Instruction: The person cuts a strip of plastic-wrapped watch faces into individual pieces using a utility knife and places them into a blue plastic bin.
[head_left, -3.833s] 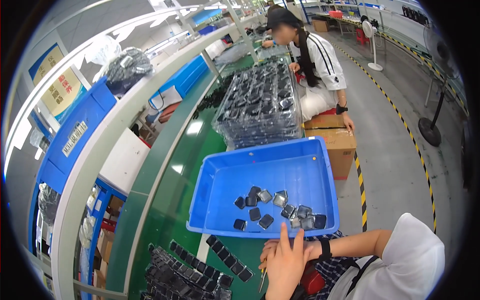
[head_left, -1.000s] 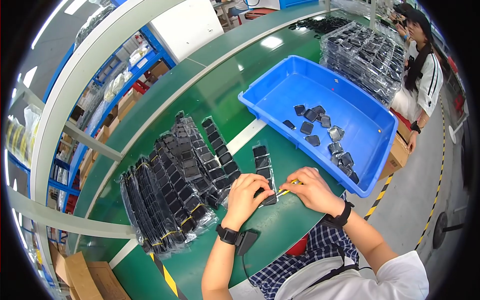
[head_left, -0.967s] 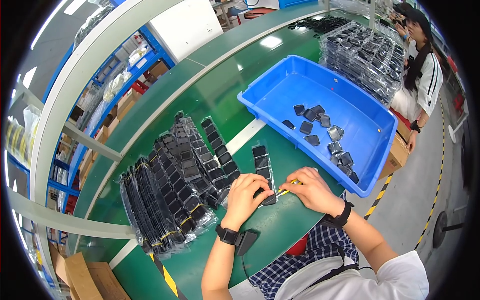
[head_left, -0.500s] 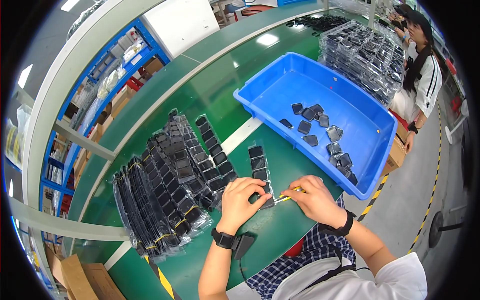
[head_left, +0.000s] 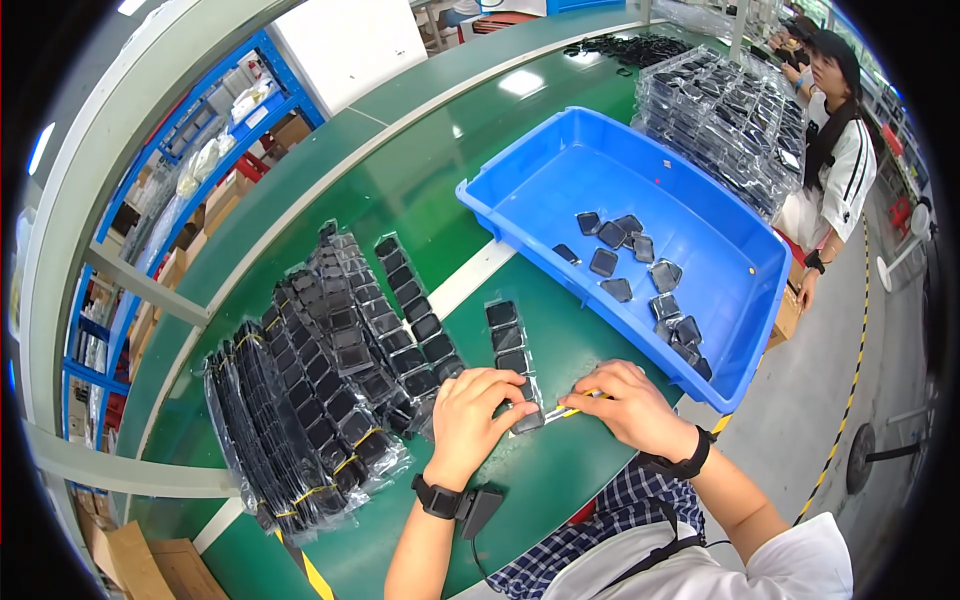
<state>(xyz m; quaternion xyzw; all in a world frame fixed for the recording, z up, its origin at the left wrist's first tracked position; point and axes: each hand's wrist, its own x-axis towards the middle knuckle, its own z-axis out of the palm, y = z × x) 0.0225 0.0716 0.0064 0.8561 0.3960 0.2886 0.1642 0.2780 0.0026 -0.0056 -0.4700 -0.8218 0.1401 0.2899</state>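
A clear plastic strip of square black pieces (head_left: 508, 337) lies on the green table in front of me. My left hand (head_left: 466, 418) presses thumb and forefinger together at its near end, pinning the lowest piece. From the right, my right hand (head_left: 636, 412) grips a yellow utility knife (head_left: 577, 402), its tip pointing left at the strip's near end. I cannot tell whether the blade touches the plastic. Left of my left hand, a heap of similar strips (head_left: 310, 385) is spread out, some bundled with yellow bands.
A blue bin (head_left: 610, 180) with several loose black squares (head_left: 603, 262) stands at the right. Behind it are stacked clear trays (head_left: 725, 120) and black cord-like items (head_left: 630, 48). A co-worker (head_left: 845, 170) sits at far right. A metal post (head_left: 130, 470) crosses the left.
The view has shifted slightly, so the table things sit further left. My right hand and the knife have edged a little to the right against the strip; my left hand keeps its hold.
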